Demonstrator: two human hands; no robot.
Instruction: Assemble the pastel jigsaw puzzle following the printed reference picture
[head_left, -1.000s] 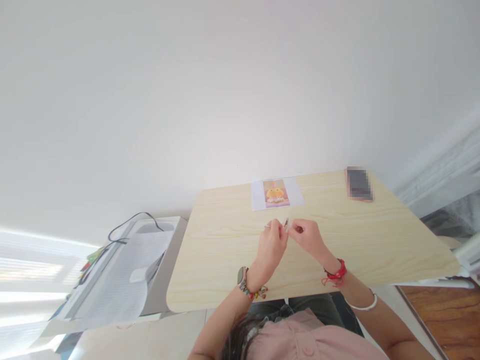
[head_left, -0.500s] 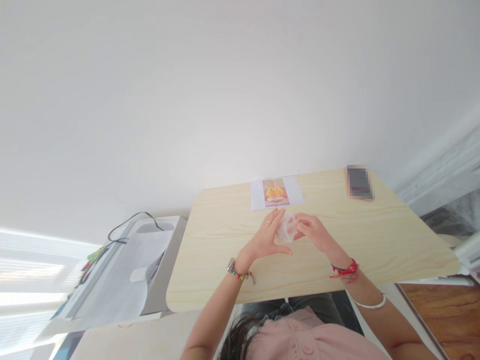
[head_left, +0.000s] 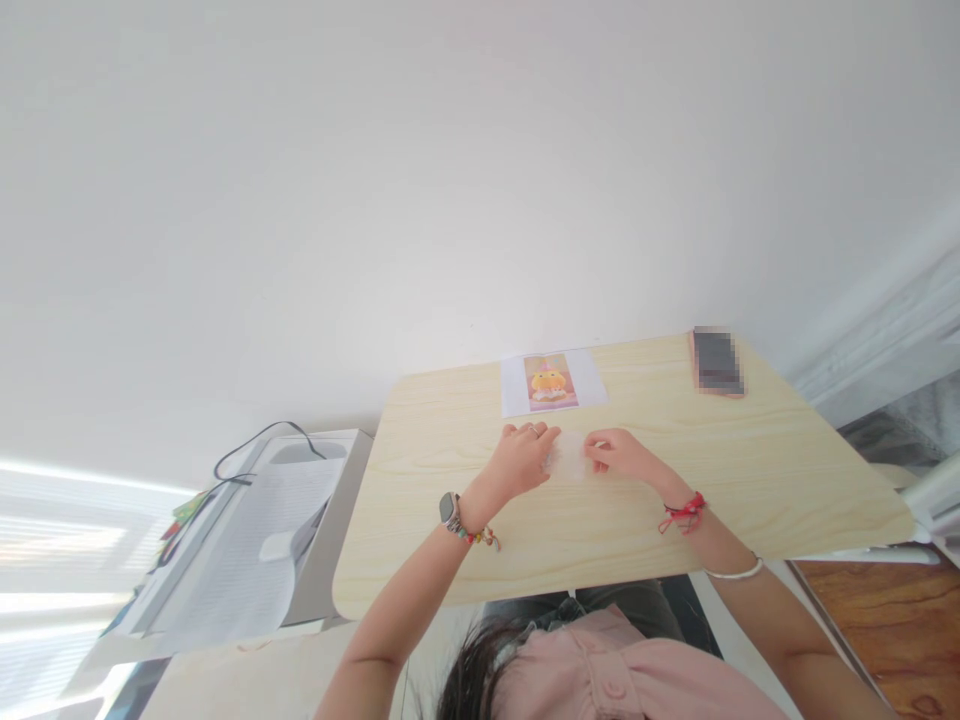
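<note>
A small, thin, translucent whitish plastic piece [head_left: 571, 456] stretches between my two hands, just above or on the table; its exact kind is not clear. My left hand [head_left: 523, 458] is closed at its left side, fingers curled and knuckles up. At the opposite edge, my right hand [head_left: 622, 456] pinches it between thumb and fingers. Beyond the hands lies a white paper sheet [head_left: 590, 376] with a printed picture [head_left: 551, 383] of a yellow cartoon-like figure.
A pale wooden table [head_left: 420, 500] stands against the white wall. A blurred dark phone-like object [head_left: 718, 361] lies at its far right. To the left, a white unit [head_left: 330, 560] carries printed papers [head_left: 247, 550] and a black cable [head_left: 262, 432].
My left hand has turned and curled from spread fingers into a grip. The right hand has shifted slightly, and the plastic piece now lies flatter between both hands.
</note>
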